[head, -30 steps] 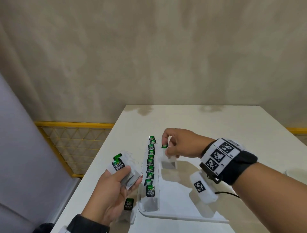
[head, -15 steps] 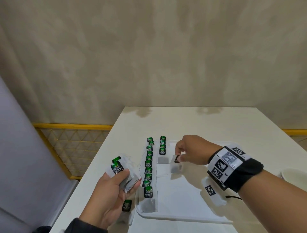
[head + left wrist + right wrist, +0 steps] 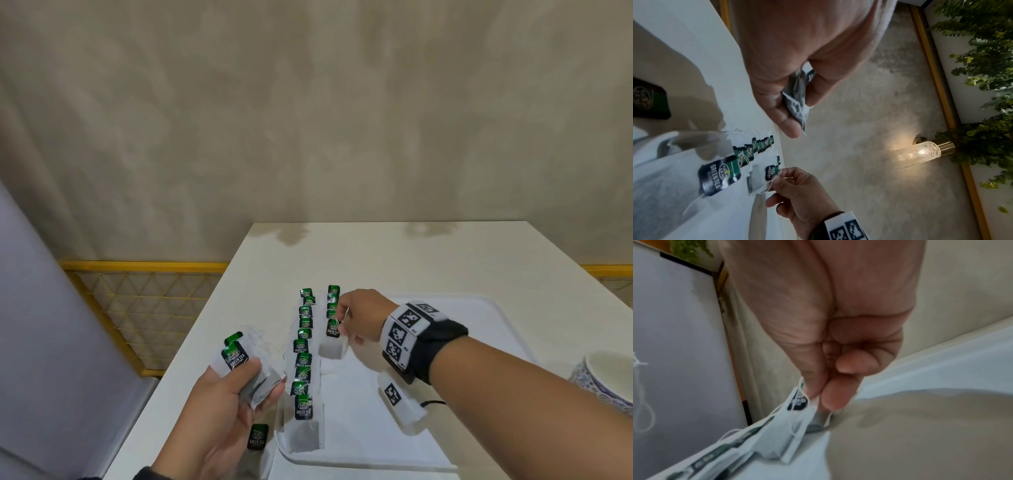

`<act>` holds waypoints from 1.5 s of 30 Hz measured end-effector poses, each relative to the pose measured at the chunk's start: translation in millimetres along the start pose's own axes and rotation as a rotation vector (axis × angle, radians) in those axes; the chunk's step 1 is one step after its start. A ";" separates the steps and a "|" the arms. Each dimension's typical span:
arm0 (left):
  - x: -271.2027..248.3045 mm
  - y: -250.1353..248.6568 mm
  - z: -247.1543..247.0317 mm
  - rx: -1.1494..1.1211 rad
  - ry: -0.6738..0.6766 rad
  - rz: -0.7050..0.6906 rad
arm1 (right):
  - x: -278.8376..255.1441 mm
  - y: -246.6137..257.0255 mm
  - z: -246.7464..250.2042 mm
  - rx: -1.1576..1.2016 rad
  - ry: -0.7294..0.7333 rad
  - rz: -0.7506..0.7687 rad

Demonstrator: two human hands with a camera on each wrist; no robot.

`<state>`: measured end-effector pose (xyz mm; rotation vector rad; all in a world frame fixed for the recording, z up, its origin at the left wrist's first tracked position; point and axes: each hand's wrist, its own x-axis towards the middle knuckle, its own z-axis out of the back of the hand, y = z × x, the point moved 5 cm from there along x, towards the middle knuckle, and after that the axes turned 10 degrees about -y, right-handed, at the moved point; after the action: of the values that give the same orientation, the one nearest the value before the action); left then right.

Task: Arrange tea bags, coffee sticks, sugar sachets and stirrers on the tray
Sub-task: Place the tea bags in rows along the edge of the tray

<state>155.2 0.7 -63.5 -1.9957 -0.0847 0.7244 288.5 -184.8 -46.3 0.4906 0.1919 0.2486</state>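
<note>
On the tray, right hand pinches a tea bag (left hand grips spare bags)

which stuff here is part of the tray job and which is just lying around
Part of the job:
- tray
- long row of tea bags on it
- short second row
- tea bag the right hand pinches
- bundle of tea bags in the left hand
- loose tea bag on the table

Lying about:
- patterned cup
- yellow mesh barrier

A mottled beige wall rises behind the white table. Low along it runs a yellow-framed mesh panel. A glowing glass wall lamp hangs beside green foliage.
</note>
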 end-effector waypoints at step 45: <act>-33.6 -2.8 -33.6 0.303 0.457 -0.244 | -82.0 60.0 11.2 0.639 -0.074 0.246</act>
<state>145.9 -35.6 -34.2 -1.7719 0.0506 0.1065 201.7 -161.5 2.5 1.1601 0.1352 0.4106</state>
